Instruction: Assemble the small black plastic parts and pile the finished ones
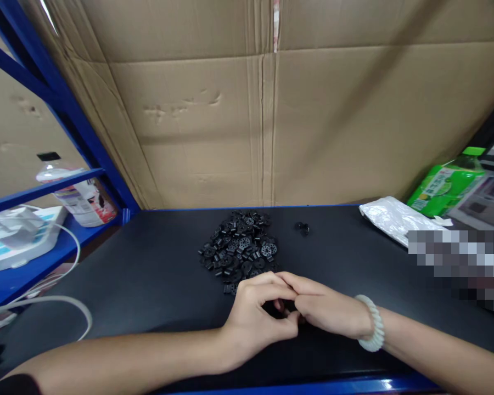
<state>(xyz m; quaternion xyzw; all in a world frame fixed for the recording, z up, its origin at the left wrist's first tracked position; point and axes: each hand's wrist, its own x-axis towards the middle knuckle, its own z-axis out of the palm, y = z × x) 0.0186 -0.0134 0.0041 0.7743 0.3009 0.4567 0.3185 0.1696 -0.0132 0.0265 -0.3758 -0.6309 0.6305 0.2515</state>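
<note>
My left hand [257, 315] and my right hand [331, 307] meet over the front part of the black table. The left thumb and fingers curve toward the right hand in a ring, their tips against it. The right fingers are bent and tucked behind the left ones. Something dark may be between the fingertips, but the hands hide it and I cannot make it out. Just beyond my hands lies a heap of small black plastic parts [239, 247], some of them round discs with holes. Two small black pieces [302, 227] lie apart, right of the heap.
Cardboard [197, 120] stands behind the black table [148, 263]. On the left, a blue shelf [93, 233] bears a bottle [84, 197], a white power strip [24, 236] and cables. At right are a silver bag [389, 216] and a green bottle [444, 184].
</note>
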